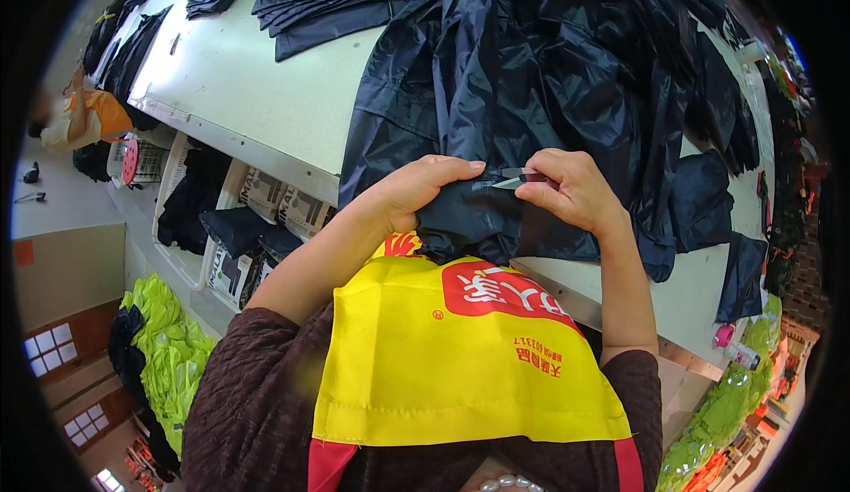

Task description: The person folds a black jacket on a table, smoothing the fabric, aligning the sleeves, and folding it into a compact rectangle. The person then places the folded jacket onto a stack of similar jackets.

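Nearest the lens hung a yellow apron (460,377) with a red label patch and red straps. Beyond it, the left hand (416,189) was clenched on a fold of the dark navy garment (531,76) at the white table's (248,85) near edge, while the right hand (571,189) gripped small thread snips (513,178), blades at the pinched fabric. Trimming looked under way; a clean cut would need the fold held taut. Printed cardboard boxes (266,204) of dark cloth stood left below the table, beside lime-green bundles (168,350).
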Available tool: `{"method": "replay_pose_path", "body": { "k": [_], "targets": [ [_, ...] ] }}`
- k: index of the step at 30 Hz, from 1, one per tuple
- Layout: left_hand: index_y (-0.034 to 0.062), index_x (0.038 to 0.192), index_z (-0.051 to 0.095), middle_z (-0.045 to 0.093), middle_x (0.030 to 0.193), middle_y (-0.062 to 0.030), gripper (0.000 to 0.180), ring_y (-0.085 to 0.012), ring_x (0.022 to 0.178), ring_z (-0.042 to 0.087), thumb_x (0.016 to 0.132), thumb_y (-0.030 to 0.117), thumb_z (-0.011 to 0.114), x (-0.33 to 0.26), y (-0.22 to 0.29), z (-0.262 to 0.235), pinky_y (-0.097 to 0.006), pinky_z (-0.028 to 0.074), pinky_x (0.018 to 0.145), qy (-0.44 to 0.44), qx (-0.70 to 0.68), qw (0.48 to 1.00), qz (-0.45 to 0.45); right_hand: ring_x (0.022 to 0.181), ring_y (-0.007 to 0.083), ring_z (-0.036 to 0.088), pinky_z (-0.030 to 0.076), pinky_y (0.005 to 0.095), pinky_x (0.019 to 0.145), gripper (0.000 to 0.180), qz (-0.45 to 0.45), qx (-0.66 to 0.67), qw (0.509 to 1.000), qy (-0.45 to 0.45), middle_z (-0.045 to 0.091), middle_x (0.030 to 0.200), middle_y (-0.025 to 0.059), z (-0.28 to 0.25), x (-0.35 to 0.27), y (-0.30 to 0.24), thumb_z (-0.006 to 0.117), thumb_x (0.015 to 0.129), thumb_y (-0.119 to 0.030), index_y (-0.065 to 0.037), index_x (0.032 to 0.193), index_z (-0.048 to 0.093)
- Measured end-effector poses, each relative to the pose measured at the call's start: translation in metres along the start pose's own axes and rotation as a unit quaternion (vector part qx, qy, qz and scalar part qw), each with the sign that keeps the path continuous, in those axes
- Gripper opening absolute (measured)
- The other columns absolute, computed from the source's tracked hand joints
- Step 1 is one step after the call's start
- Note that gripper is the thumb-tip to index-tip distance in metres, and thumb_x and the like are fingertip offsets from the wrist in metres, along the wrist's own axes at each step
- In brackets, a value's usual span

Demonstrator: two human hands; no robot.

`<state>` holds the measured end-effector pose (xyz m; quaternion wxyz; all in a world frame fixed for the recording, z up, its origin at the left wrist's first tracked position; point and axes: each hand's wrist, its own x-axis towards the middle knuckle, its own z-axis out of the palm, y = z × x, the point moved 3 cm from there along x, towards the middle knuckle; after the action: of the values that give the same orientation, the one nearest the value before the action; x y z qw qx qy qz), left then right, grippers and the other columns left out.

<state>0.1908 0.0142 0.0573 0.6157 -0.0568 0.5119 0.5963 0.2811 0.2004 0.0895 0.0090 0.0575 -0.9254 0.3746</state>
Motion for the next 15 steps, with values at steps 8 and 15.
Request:
{"method": "replay_pose_path", "body": {
  "k": [8,15],
  "targets": [
    [0.0023,0.095,0.064,0.068,0.082,-0.0101,0.023,-0.0160,0.067,0.066,0.084,0.023,0.065,0.001,-0.001,-0.001,-0.026,0.056,0.062,-0.003,-0.009,1.000,0.011,0.055,0.0165,0.050,0.037,0.0279,0.051,0.040,0.013,0.110,0.994,0.002,0.053,0.062,0.0053,0.011,-0.003,0.010,0.058,0.086,-0.042,-0.006,0.069,0.059],
    [0.0018,0.096,0.064,0.067,0.091,-0.0129,0.026,-0.0188,0.078,0.066,0.084,0.025,0.062,0.000,-0.005,-0.002,-0.030,0.056,0.073,-0.007,-0.069,0.998,-0.009,0.054,0.0024,0.036,0.031,0.0189,0.050,0.023,0.145,0.377,0.905,0.129,0.042,0.061,-0.0059,0.031,-0.013,-0.004,0.066,0.084,-0.027,-0.005,0.090,0.063]
  ]
}}
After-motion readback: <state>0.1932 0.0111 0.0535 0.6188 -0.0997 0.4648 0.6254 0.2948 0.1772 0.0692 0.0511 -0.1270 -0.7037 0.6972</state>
